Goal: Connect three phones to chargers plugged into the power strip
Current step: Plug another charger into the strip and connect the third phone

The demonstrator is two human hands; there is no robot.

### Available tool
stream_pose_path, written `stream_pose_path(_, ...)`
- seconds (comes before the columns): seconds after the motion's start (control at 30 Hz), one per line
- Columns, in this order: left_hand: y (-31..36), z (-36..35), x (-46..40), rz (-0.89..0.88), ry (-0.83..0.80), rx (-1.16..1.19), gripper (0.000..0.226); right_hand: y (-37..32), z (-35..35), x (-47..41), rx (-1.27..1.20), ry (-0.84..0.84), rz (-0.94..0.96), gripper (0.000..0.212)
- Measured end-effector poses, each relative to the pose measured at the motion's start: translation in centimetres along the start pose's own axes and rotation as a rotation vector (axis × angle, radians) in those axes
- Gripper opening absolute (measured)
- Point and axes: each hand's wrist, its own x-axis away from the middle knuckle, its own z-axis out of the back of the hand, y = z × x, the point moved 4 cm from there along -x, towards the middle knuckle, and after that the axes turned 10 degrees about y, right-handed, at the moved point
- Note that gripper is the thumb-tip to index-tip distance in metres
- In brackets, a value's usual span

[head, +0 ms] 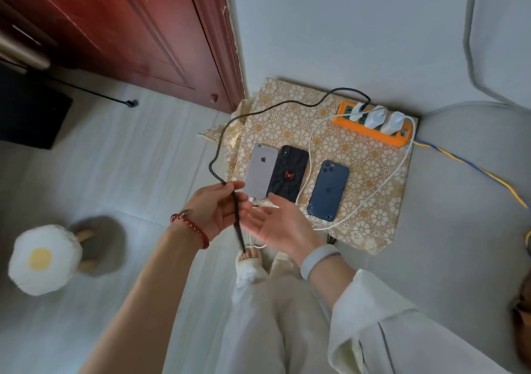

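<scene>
Left hand (214, 207) pinches the black cable (287, 108) near its free end, seemingly to feed the plug toward the 3 phones (296, 179) lying face down on the desk (382, 201) before the power strip (373, 123), while right hand (277, 223) waits open-palmed beside it.

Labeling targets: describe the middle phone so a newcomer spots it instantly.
Find the gold floral cloth on the floor, with the orange power strip at its far edge. Three phones lie face down in a row near the cloth's front. The middle phone is black with a red spider emblem, between a silver phone and a dark blue phone.
</scene>
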Motion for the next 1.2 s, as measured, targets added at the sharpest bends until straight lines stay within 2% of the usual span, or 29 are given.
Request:
stream_pose_path(0.03,-0.1,1.2,0.2,0.008,0.036,-0.028,0.022,0.1,0.0,-0.4,-0.1,0.016,0.021,0.048)
stream_pose_path(0.1,0.1,3.5,0.3,-0.007,0.12,-0.125,0.019,0.4,0.1,-1.1,-0.169,0.093,0.062,0.022)
stream_pose_path(0.13,0.2,4.7,0.1,-0.029,0.177,-0.192,0.019,0.7,0.3,-1.2,-0.196,0.134,0.084,0.016)
stream_pose_path(0.23,1.1,7.5,-0.7,-0.194,0.407,-0.507,0.025,0.9,1.2,-1.3,-0.176,0.243,0.174,0.033)
stream_pose_path(0.3,1.5,8.7,-1.1,-0.343,0.514,-0.822,0.031,1.7,1.0,-0.5,0.056,0.234,0.212,0.029)
stream_pose_path(0.37,1.0,8.8,-1.4,-0.386,0.457,-1.094,0.031,3.4,0.6,0.5,0.391,0.16,0.229,0.019)
stream_pose_path(0.4,0.7,8.7,-1.6,-0.414,0.398,-1.149,0.029,4.3,0.5,0.9,0.541,0.124,0.261,0.017)
stream_pose_path(0.47,0.2,8.5,-1.8,-0.48,0.35,-1.129,0.023,5.5,0.5,1.6,0.825,0.079,0.38,0.019)
stream_pose_path(0.5,0.0,8.5,-1.8,-0.46,0.352,-1.074,0.022,5.9,0.6,2.1,0.975,0.059,0.448,0.021)
stream_pose_path(0.57,-1.3,8.2,-1.8,-0.23,0.244,-0.935,0.026,6.8,0.9,2.8,1.203,0.041,0.555,0.028)
stream_pose_path(0.63,-3.3,7.0,-1.4,0.07,0.052,-0.861,0.035,7.1,1.3,3.5,1.314,0.07,0.635,0.029)
stream_pose_path(0.67,-4.1,6.4,-1.3,0.154,-0.014,-0.835,0.037,7.2,1.3,3.7,1.35,0.075,0.656,0.027)
stream_pose_path(0.83,-6.3,4.7,-1.5,0.253,-0.08,-0.562,0.019,8.6,1.0,4.5,1.573,-0.044,0.584,0.02)
stream_pose_path(0.9,-6.2,4.7,-1.4,0.239,-0.125,-0.555,0.013,8.7,1.5,4.7,1.598,-0.047,0.512,0.02)
stream_pose_path(0.97,-5.3,5.2,-1.1,0.145,-0.213,-0.668,0.012,7.6,2.4,4.8,1.381,0.036,0.425,0.022)
stream_pose_path(1.1,-3.3,6.8,0.1,-0.047,-0.478,-0.835,0.023,5.5,3.2,3.0,0.299,0.093,0.09,0.04)
stream_pose_path(1.2,-3.3,7.8,0.5,-0.049,-0.632,-1.034,0.028,4.0,2.0,1.2,-0.178,0.168,0.118,0.03)
